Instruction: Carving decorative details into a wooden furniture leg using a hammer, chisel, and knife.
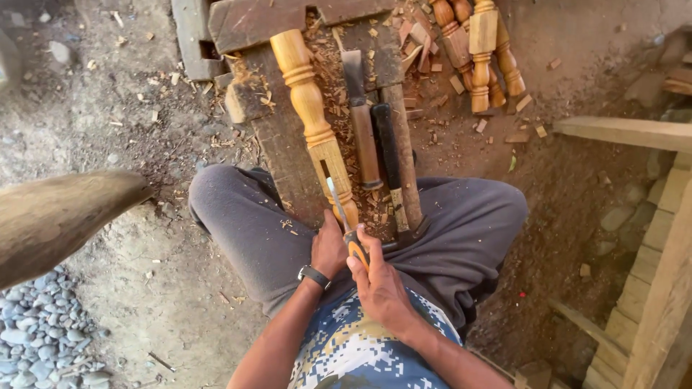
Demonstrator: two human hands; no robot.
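Chisel [344,220] in my right hand [380,284], fingers wrapped tight round its orange handle, blade tip set on the square end of the baluster [315,122] lying along the bench [285,155] between my knees. My left hand [329,248] closes on that square end, touching the blade's side. I judge the cut goes best with the blade kept low, steadied by the left thumb, pushing away from me. Mallet [404,155] and other chisels [364,122] lie just beside.

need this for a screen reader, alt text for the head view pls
Seen from above, a seated person's right hand holds an orange-handled chisel against a turned wooden spindle on a plank bench; the left hand steadies its square end. More chisels and finished spindles lie nearby.
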